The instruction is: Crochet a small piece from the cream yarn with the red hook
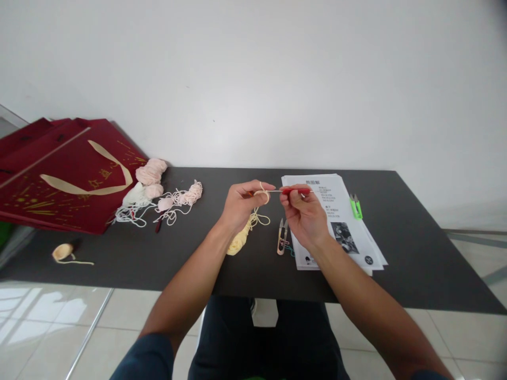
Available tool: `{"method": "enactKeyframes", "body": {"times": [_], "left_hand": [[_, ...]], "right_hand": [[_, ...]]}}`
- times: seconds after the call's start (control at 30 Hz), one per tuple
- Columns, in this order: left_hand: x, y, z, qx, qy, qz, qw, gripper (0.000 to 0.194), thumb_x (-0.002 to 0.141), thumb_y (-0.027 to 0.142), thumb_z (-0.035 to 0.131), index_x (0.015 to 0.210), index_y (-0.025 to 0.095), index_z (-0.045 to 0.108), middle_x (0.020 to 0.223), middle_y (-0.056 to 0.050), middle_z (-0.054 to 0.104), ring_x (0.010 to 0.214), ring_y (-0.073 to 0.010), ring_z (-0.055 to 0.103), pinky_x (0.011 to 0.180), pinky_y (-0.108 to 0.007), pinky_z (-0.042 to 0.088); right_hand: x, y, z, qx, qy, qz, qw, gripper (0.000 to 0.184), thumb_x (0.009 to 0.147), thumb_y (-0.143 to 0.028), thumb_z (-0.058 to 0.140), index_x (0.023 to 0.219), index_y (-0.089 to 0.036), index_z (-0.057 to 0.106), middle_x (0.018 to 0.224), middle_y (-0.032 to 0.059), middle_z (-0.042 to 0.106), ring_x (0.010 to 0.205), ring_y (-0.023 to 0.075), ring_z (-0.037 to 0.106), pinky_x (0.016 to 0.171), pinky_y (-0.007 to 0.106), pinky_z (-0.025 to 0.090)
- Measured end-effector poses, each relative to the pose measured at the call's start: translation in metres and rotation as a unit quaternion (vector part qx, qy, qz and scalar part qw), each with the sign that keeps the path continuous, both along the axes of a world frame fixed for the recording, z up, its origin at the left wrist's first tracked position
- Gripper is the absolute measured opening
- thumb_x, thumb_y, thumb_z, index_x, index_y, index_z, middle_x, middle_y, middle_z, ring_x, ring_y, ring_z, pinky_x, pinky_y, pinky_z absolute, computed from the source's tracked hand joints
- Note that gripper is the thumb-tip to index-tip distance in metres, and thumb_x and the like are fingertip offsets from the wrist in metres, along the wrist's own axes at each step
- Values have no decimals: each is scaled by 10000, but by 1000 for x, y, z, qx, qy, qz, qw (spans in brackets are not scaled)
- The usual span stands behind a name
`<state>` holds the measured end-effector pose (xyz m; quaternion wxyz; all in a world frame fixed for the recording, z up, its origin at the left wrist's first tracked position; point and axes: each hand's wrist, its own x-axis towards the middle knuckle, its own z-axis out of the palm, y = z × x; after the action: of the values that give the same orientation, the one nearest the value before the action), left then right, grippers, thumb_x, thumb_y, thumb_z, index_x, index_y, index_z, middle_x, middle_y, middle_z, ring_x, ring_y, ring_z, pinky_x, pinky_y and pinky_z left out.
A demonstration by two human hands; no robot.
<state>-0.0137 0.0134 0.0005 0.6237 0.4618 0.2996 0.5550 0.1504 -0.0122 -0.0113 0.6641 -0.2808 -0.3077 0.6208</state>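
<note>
My left hand (242,203) is closed in a pinch on a loop of cream yarn (263,196) above the dark table (415,248). The strand runs down to a pale yellow yarn bundle (238,241) lying under my left wrist. My right hand (303,214) is closed on a red-handled crochet hook (295,190), whose thin metal tip points left into the yarn loop. The two hands are close together, almost touching.
Pink thread snips (282,237) lie just left of printed paper sheets (344,221), with green snips (355,206) on their right. Pink and white yarn bundles (158,195) sit left, beside red gift bags (67,174). A small cream yarn piece (63,252) lies near the left edge.
</note>
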Motion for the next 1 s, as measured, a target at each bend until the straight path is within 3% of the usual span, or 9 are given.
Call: {"method": "enactKeyframes", "body": {"times": [0.17, 0.27, 0.37, 0.57, 1.0], "left_hand": [[6, -2, -6, 40, 91, 48, 994, 139, 734, 246, 870, 869, 214, 856, 906, -60, 781, 848, -170, 663, 778, -288, 497], [9, -3, -8, 21, 110, 73, 991, 164, 754, 249, 854, 912, 205, 853, 897, -54, 782, 799, -151, 659, 748, -276, 501], [11, -4, -9, -7, 97, 84, 992, 289, 732, 248, 874, 1018, 215, 846, 826, -19, 755, 702, -110, 622, 681, -246, 480], [16, -6, -8, -20, 38, 80, 996, 480, 701, 223, 881, 1174, 240, 802, 773, 30, 693, 681, -81, 611, 704, -229, 504], [22, -13, -8, 21, 73, 141, 987, 375, 753, 204, 807, 1128, 216, 794, 753, 39, 614, 648, -73, 507, 627, -225, 424]], "right_hand": [[-6, -1, -4, -21, 21, -8, 1000, 200, 759, -296, 922, 871, -250, 764, 905, -33, 834, 788, 74, 782, 773, 144, 661], [-8, -3, -3, -15, 12, -22, 1000, 185, 777, -288, 909, 882, -255, 761, 932, -35, 841, 800, 71, 789, 795, 143, 662], [-9, -4, -1, -3, -2, -41, 999, 162, 803, -281, 889, 901, -253, 764, 932, -28, 842, 791, 69, 789, 800, 140, 659], [-12, -7, 0, -2, -18, -44, 999, 138, 836, -287, 863, 913, -249, 754, 956, -15, 839, 794, 76, 782, 800, 161, 660], [-12, -8, 3, 13, -51, -80, 995, 160, 824, -295, 859, 904, -248, 729, 911, -16, 816, 715, 98, 723, 710, 236, 621]]}}
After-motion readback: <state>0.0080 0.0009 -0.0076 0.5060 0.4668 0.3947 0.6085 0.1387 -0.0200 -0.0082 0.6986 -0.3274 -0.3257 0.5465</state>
